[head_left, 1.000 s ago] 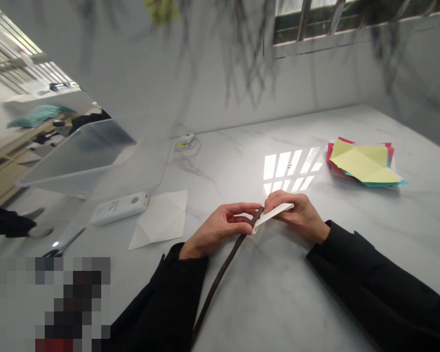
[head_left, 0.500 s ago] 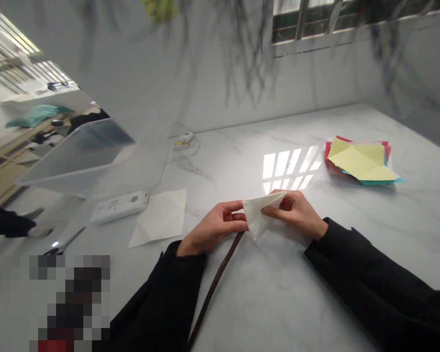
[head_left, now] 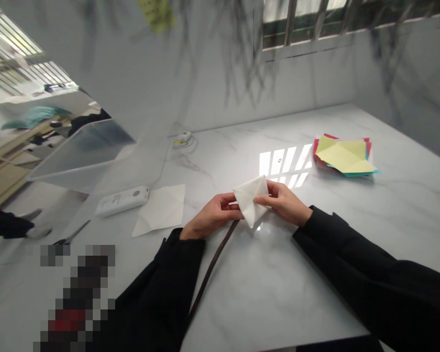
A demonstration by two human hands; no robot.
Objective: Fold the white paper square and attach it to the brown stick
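Note:
A folded piece of white paper point(head_left: 250, 198), roughly square with creases across it and a corner pointing toward me, is held above the marble-patterned table point(head_left: 238, 298). My left hand point(head_left: 217, 214) pinches its left edge between thumb and fingers. My right hand point(head_left: 284, 201) grips the right side, the thumb lying on the front face and the other fingers partly hidden behind. Left of my hands lies a flat, creased sheet of white paper point(head_left: 163, 209). A dark cord point(head_left: 216, 259) runs from below my left hand toward me.
Crumpled yellow, red and blue papers point(head_left: 346, 155) lie stacked at the right. On the left are a white power bank point(head_left: 122, 200), scissors point(head_left: 71, 235) and a clear plastic bin point(head_left: 80, 156). A small white device with a wire point(head_left: 184, 137) sits by the wall. Part of the lower left is pixelated.
The folded paper has turned in my hands and now shows a wider, squarer face. My right hand has shifted a little left and up. The camera view has moved slightly.

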